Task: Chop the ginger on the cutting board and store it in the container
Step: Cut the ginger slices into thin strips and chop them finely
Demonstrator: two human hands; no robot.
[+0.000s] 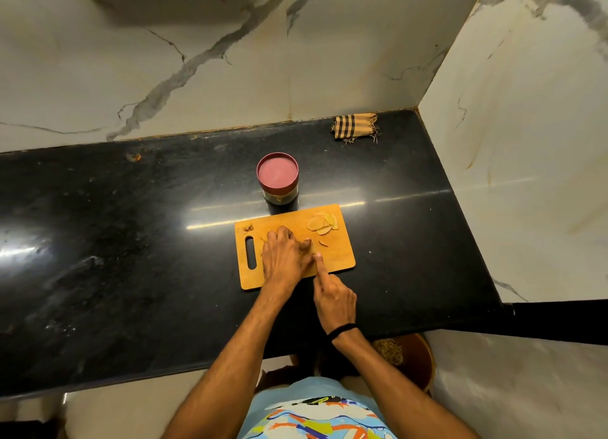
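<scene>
Ginger (280, 230) pinned mid-board under the left hand (283, 256), fingers curled over it and hiding most of it. Right hand (334, 298) just beside, wrapped round the handle of a knife (312, 246), forefinger stretched forward along the blade's back, edge down close by the left fingertips. Handle hidden inside the grip.

Chopping judged well under way but not finished: a fanned heap of slices (324, 224) at the far right corner of the cutting board (342, 261), one loose sliver (323, 243) near the blade, a few scraps (248, 228) at the far left corner. Slices probably due for finer cutting yet.

Storing not begun: container (281, 196) just beyond the board's far edge, pink lid (278, 173) on. Further off on the black counter (131, 241), a folded checked cloth (355, 127) against the wall.
</scene>
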